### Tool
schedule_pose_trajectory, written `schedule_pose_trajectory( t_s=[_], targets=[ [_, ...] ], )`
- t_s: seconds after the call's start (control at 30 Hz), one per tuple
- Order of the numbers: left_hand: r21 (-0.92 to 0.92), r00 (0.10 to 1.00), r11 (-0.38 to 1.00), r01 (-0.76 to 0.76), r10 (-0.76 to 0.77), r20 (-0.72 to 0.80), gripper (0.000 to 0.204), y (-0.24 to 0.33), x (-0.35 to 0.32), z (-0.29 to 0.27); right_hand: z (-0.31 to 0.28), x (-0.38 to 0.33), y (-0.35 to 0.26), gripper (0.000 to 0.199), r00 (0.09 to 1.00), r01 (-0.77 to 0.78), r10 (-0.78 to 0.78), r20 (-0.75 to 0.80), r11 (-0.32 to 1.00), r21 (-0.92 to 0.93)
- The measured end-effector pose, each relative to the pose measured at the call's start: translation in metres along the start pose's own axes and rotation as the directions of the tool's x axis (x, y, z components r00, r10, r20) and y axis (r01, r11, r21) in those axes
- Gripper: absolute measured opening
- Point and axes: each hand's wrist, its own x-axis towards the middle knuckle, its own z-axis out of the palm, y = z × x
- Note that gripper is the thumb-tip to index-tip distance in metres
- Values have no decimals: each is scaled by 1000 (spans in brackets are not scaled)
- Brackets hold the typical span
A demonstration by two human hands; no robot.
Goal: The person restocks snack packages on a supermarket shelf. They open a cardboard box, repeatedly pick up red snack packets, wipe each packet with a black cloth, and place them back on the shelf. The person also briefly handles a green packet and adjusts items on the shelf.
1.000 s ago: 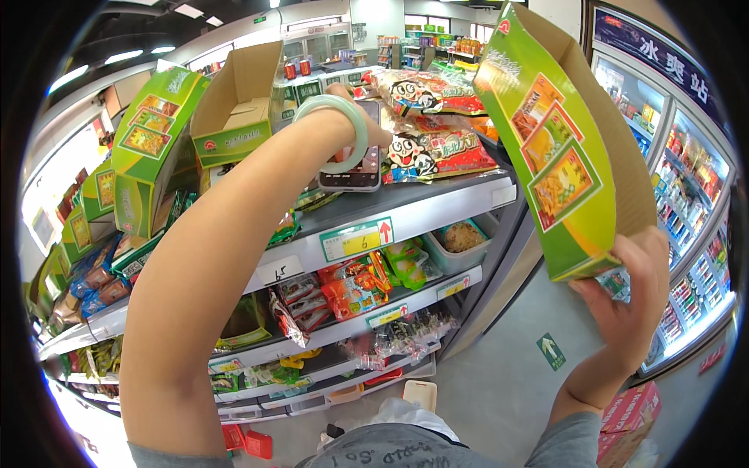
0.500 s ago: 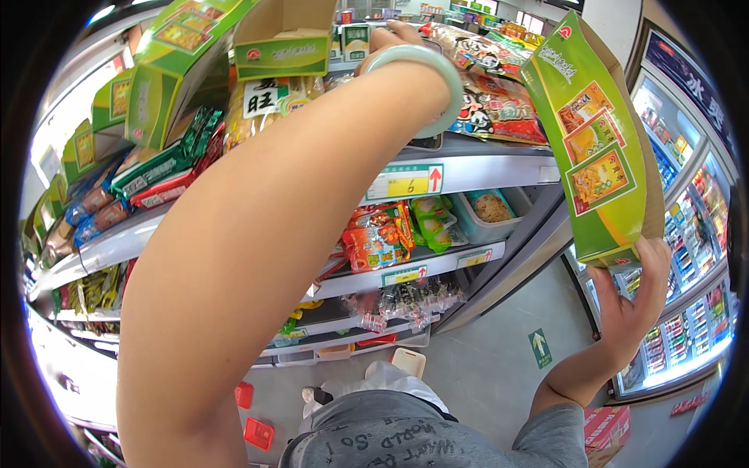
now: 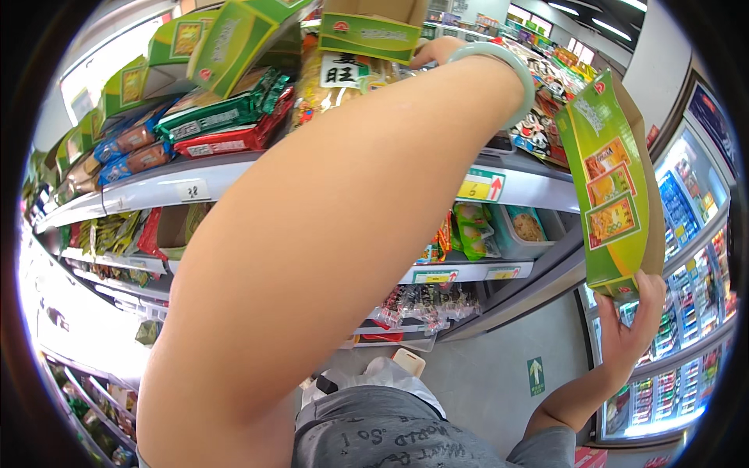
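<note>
A tall, smooth, green cardboard box (image 3: 610,191) is pinched at its lower end between the right hand's (image 3: 636,334) thumb and fingers, right of the shelf (image 3: 148,194); above the shelf, the left hand (image 3: 441,51) is held beside an open-topped carton (image 3: 370,37); its finger grip cannot be told.

At one o'clock, my forearm (image 3: 335,226) partly hides my left hand (image 3: 441,51); its grip I can't tell. At twelve, a green display box (image 3: 370,37) is cut off. Past three, a green carton (image 3: 612,195) partly covers my right hand (image 3: 633,316).
</note>
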Motion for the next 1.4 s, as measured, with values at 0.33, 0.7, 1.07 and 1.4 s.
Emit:
schedule_pose_trajectory(
  t_s=[0.33, 0.7, 1.07, 1.4],
  targets=[
    [-231, 996, 970, -78, 68, -49, 65, -13, 4, -5, 8, -3, 0, 48, 1000, 23, -23, 12, 999, -26],
    [-416, 489, 564, -713, -25, -872, 35, -28, -126, 70, -10, -82, -10, 40, 993, -103, 112, 27, 968, -228],
    [-960, 901, 231, -158, 432, -45, 30, -95, -316, 333, -16, -126, -130, 41, 908, -210, 264, 326, 959, -190],
    [-945, 860, 201, 259, 398, 320, 29, -147, -440, 448, -11, -155, -236, 31, 626, -431, 423, 655, 888, -162]
  ],
)
